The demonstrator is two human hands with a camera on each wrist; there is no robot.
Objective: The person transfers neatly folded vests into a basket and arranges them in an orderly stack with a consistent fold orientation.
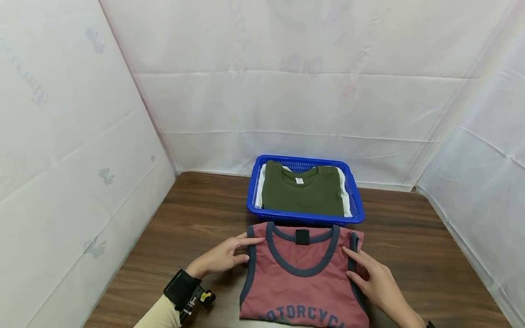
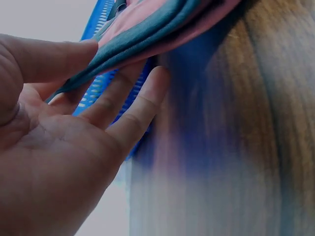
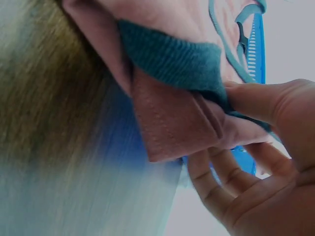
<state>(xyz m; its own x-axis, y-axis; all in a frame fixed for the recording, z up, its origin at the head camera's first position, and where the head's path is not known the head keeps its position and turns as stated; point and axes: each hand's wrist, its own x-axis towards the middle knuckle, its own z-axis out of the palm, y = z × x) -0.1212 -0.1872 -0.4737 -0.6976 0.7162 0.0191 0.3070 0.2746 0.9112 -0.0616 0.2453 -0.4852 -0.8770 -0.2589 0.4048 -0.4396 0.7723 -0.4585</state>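
A folded red sleeveless shirt [image 1: 301, 282] with dark blue trim and "MOTORCYC" lettering is in front of the basket, collar toward it. My left hand [image 1: 221, 256] holds its left edge near the shoulder. In the left wrist view the trimmed edge [image 2: 142, 46] passes between thumb and fingers. My right hand [image 1: 379, 278] grips the right edge. The right wrist view shows the thumb over the dark trim [image 3: 172, 61] and fingers below a folded flap of red cloth [image 3: 170, 115]. Some fingertips are hidden by the fabric.
A blue plastic basket [image 1: 357, 200] stands behind the shirt on the brown wooden table [image 1: 197, 209]. It holds a folded dark green shirt [image 1: 303, 196] over white cloth [image 1: 346, 205]. White sheets [image 1: 287, 105] surround the table at the back and both sides.
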